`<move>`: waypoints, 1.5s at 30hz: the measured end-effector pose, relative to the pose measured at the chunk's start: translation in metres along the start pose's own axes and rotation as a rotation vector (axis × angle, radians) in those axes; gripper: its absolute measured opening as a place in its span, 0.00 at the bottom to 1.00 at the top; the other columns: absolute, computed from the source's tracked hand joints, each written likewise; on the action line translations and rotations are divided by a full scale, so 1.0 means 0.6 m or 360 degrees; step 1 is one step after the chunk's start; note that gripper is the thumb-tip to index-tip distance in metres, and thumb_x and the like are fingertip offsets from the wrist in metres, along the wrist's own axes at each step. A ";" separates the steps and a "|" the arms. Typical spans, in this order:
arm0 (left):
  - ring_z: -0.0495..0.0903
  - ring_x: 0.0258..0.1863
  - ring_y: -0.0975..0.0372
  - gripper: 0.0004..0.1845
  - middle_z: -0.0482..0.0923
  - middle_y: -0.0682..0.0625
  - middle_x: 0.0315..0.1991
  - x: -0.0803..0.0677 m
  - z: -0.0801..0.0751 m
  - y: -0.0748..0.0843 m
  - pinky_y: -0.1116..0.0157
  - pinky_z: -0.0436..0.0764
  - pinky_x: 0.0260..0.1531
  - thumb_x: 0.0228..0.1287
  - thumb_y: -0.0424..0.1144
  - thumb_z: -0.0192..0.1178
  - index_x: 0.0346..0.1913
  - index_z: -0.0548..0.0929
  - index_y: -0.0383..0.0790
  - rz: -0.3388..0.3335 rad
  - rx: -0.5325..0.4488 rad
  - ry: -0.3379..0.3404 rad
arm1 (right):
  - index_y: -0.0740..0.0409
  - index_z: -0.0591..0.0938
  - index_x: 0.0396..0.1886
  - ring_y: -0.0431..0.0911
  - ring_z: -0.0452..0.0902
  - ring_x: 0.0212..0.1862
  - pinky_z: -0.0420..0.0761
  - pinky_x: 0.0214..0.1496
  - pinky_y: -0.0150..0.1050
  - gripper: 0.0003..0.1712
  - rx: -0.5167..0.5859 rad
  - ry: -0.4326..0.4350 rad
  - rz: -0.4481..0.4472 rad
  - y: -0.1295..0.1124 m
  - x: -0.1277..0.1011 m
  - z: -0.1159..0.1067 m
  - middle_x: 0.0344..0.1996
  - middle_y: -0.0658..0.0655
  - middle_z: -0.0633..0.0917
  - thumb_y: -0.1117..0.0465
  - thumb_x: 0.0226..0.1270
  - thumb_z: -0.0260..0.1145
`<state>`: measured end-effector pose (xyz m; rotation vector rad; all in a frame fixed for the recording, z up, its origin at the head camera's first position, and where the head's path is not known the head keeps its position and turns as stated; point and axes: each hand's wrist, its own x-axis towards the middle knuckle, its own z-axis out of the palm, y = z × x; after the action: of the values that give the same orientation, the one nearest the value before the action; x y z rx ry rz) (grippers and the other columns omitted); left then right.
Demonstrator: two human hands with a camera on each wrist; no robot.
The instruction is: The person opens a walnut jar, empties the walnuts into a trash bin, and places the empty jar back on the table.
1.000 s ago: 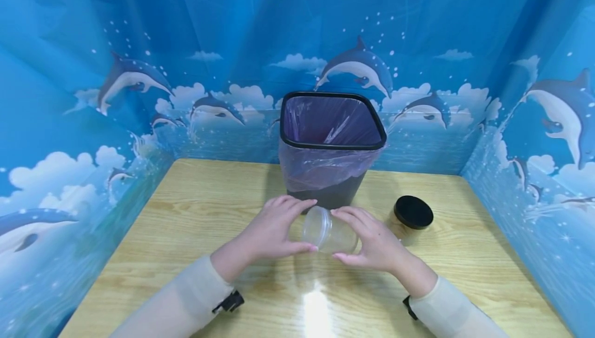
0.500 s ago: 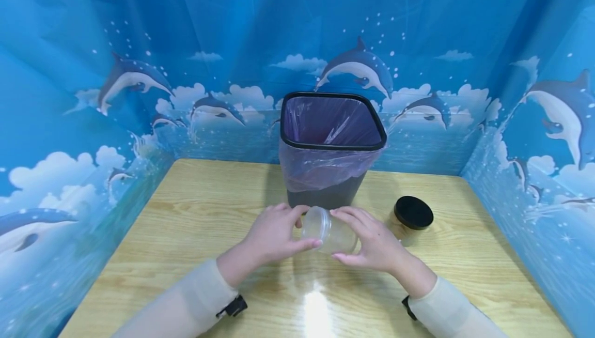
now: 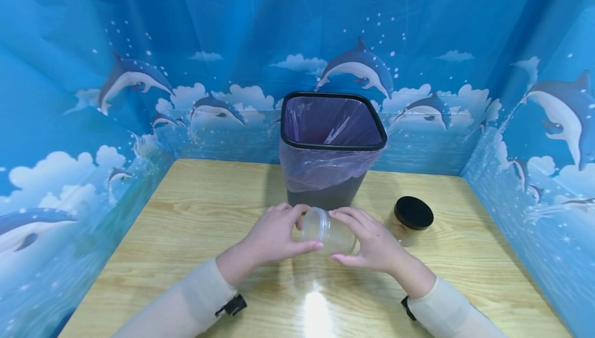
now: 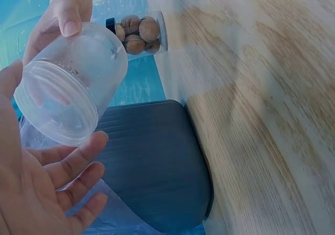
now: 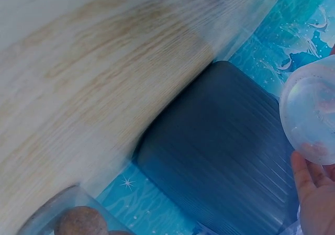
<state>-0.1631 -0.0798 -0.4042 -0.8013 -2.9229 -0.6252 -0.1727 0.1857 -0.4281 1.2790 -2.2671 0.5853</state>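
A clear plastic jar (image 3: 339, 237) is held on its side above the table, its ribbed rim end facing left. My right hand (image 3: 374, 240) grips the base end between thumb and fingers. At the rim end, my left hand (image 3: 274, 234) pinches the edge with thumb and index finger, while its other fingers (image 4: 78, 214) are spread loosely below. Small dark specks show inside the jar in the left wrist view; whether a clear lid covers the rim I cannot tell. Part of my right hand (image 5: 316, 198) and the jar's base (image 5: 309, 114) appear in the right wrist view.
Just behind the jar stands a dark trash bin (image 3: 325, 190) with a purple liner. A black-lidded jar (image 3: 411, 214) stands to the right, holding brown walnut-like balls (image 4: 138, 33). Dolphin-printed curtains (image 3: 232, 69) enclose the wooden table (image 3: 186, 214).
My left index finger has come down and curled closer to the rim, and the left thumb has shifted slightly right and up onto it. The right hand and jar have barely moved.
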 end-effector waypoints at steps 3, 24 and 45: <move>0.75 0.43 0.63 0.49 0.79 0.59 0.38 0.000 -0.003 -0.001 0.56 0.76 0.50 0.52 0.78 0.59 0.70 0.71 0.48 0.0006 -0.0040 -0.0016 | 0.57 0.73 0.68 0.52 0.78 0.57 0.82 0.56 0.50 0.48 -0.0003 0.0005 -0.0005 0.001 -0.001 0.001 0.58 0.57 0.79 0.38 0.51 0.76; 0.67 0.66 0.52 0.52 0.75 0.48 0.64 0.000 -0.015 -0.017 0.45 0.60 0.68 0.46 0.62 0.76 0.75 0.65 0.52 0.0386 -0.0061 0.0002 | 0.57 0.73 0.68 0.53 0.78 0.56 0.82 0.55 0.51 0.49 0.0001 -0.0018 -0.0024 0.004 -0.004 0.003 0.59 0.57 0.79 0.38 0.52 0.76; 0.67 0.66 0.52 0.52 0.74 0.49 0.66 -0.001 -0.013 -0.019 0.46 0.58 0.70 0.47 0.64 0.75 0.75 0.65 0.49 0.0376 -0.0034 -0.0005 | 0.55 0.72 0.69 0.52 0.75 0.60 0.79 0.59 0.50 0.47 0.0027 -0.0091 0.0044 0.002 -0.005 0.003 0.62 0.55 0.77 0.38 0.54 0.75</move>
<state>-0.1689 -0.0919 -0.4016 -1.1285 -2.7677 -0.6345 -0.1729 0.1870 -0.4315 1.2902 -2.3346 0.5862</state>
